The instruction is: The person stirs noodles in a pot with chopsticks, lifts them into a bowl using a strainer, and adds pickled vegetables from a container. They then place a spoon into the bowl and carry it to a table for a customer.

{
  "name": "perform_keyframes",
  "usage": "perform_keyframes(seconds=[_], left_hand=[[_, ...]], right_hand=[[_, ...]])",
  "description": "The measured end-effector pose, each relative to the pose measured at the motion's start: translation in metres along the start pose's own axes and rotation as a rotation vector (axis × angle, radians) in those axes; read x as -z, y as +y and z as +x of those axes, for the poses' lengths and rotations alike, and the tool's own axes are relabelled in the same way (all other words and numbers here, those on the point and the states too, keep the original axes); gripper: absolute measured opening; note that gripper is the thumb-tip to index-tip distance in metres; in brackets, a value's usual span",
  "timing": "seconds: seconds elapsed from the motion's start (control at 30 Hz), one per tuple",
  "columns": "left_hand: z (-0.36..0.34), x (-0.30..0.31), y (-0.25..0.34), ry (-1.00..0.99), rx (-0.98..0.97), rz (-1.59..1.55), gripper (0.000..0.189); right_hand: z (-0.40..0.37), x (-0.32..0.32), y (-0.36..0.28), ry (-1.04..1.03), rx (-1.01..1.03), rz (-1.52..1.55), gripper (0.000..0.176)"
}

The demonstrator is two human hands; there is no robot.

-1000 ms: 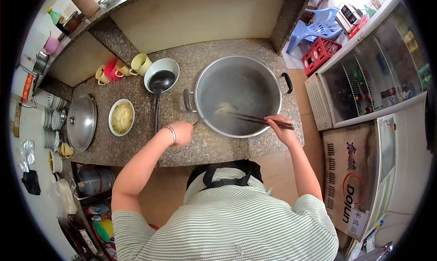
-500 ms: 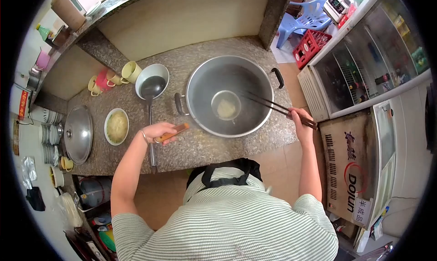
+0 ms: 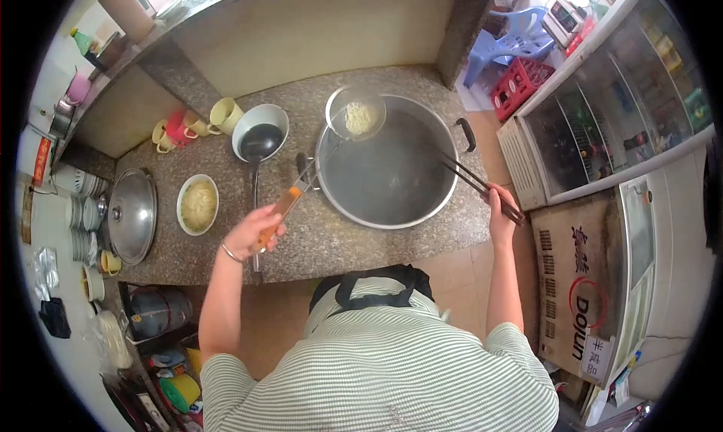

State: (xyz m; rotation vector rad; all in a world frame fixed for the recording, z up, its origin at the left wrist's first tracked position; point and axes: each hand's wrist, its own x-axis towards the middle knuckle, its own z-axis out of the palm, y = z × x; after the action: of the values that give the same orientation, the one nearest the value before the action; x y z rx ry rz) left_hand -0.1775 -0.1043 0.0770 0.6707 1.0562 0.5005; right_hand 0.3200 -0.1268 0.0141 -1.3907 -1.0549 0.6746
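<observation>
My left hand [image 3: 254, 231] is closed around the orange-brown handle of a strainer [image 3: 374, 101]. Pale noodles [image 3: 359, 118] lie in its mesh basket, which is raised over the far left rim of a large metal pot [image 3: 392, 220]. Dark, steaming liquid fills part of the pot. In my right hand [image 3: 503, 212] is a pair of long dark chopsticks [image 3: 471, 177], their tips over the pot's right side. Left of the pot, a ladle [image 3: 254, 187] rests in a white bowl [image 3: 278, 114]. Another white bowl [image 3: 198, 205] farther left holds noodles in broth.
A metal lid [image 3: 132, 217] lies at the counter's left end, with stacked dishes [image 3: 83, 214] beyond it. Yellow and red mugs [image 3: 225, 116] stand along the back wall. To the right are a glass-front fridge [image 3: 602, 123], a cardboard box [image 3: 576, 281] and a red crate [image 3: 520, 87].
The strainer has come up out of the pot's liquid and moved toward the far left rim, noodles in it. My left hand has tilted its handle upward. The chopsticks have shifted slightly right.
</observation>
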Motion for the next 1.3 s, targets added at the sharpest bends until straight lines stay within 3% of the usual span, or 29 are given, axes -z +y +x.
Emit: perform_keyframes(seconds=[0.1,0.2,0.33,0.5,0.57,0.73,0.87,1.07,1.3], left_hand=[[0.015,-0.008,-0.05,0.085,0.025,-0.005,0.03],[0.012,-0.015,-0.063,0.082,0.02,0.09,0.027],[0.002,-0.025,-0.096,0.11,0.012,-0.074,0.028],[-0.014,-0.028,-0.083,0.12,0.004,-0.074,0.029],[-0.021,-0.028,-0.076,0.155,-0.098,-0.034,0.018],[-0.031,-0.035,-0.055,0.211,-0.153,-0.017,0.017],[-0.022,-0.03,-0.073,0.19,-0.165,0.105,0.024],[-0.02,-0.038,-0.101,0.104,-0.026,0.056,0.025],[-0.073,-0.051,-0.106,0.174,-0.154,-0.076,0.032]], right_hand=[[-0.003,0.001,0.015,-0.017,-0.024,0.007,0.016],[-0.007,-0.005,0.014,-0.044,-0.043,0.035,0.017],[-0.013,-0.012,0.006,-0.023,-0.061,0.06,0.018],[-0.015,-0.016,0.011,-0.032,-0.067,0.029,0.02],[-0.015,-0.019,0.01,-0.023,0.004,-0.005,0.02],[-0.014,-0.037,0.009,-0.08,-0.007,0.022,0.02],[-0.015,-0.046,0.009,-0.106,0.011,0.024,0.019],[-0.013,-0.045,0.026,-0.106,0.013,0.052,0.02],[-0.004,-0.044,0.03,-0.112,-0.036,0.01,0.025]])
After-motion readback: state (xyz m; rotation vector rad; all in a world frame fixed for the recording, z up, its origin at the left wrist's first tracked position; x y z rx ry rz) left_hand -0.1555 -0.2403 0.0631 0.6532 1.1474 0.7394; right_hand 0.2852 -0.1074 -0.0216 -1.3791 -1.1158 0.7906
